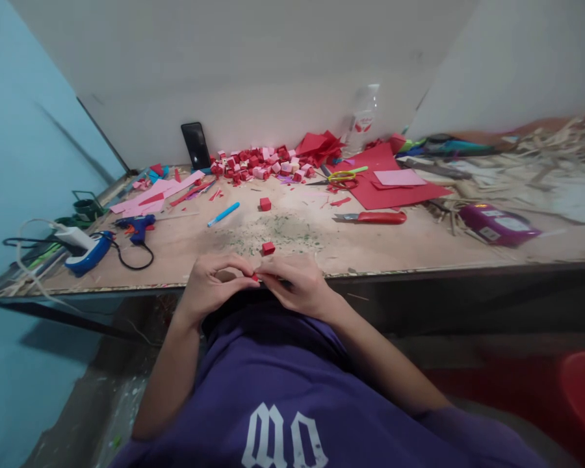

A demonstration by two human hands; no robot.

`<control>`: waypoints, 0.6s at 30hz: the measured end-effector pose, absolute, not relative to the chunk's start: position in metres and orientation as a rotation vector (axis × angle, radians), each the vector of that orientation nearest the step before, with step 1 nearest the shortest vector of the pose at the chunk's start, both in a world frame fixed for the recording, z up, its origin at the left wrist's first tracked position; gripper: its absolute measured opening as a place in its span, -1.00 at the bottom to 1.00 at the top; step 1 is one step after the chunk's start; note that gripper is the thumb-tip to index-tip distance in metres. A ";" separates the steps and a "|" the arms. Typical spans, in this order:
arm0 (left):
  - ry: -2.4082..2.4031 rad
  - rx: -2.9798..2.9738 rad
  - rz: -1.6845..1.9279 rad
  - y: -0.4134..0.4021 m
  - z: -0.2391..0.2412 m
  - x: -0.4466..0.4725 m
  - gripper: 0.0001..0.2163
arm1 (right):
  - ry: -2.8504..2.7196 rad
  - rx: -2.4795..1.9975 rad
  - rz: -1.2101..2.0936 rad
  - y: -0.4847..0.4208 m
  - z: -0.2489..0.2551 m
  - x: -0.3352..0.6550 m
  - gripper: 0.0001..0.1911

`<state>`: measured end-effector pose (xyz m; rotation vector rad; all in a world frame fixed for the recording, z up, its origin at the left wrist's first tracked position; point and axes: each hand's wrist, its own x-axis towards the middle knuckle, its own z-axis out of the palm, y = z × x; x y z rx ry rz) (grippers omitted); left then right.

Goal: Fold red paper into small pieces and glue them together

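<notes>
My left hand (213, 284) and my right hand (297, 284) meet at the table's front edge, above my purple shirt. Both pinch one small red paper piece (256, 277) between fingertips. Just beyond them a small red folded cube (268, 247) lies on the table, and another red cube (265, 204) sits farther back. A pile of several red and pink cubes (263, 164) lies near the back wall.
Red paper sheets (385, 185), yellow-handled scissors (344, 175), a red utility knife (377, 217), a blue pen (223, 214) and a blue glue gun (136, 226) lie about. A black phone (195, 145) leans on the wall. A purple box (497, 224) sits right, a power strip (85, 250) left.
</notes>
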<state>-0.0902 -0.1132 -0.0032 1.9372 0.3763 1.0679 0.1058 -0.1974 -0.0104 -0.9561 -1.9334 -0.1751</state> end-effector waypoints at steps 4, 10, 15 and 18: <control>0.384 1.910 1.053 -0.115 -0.002 -0.090 -0.88 | -1.911 -1.004 -0.184 -0.199 -0.010 0.105 -0.90; 0.385 1.875 1.051 -0.116 -0.007 -0.090 -0.94 | -1.865 -1.118 -0.087 -0.201 -0.009 0.104 -0.92; 0.398 1.889 1.056 -0.115 -0.007 -0.089 -0.95 | -1.881 -1.072 0.111 -0.202 -0.004 0.107 -0.89; 0.412 1.869 1.043 -0.115 -0.008 -0.090 -0.94 | -1.895 -1.069 0.197 -0.203 0.000 0.110 -0.88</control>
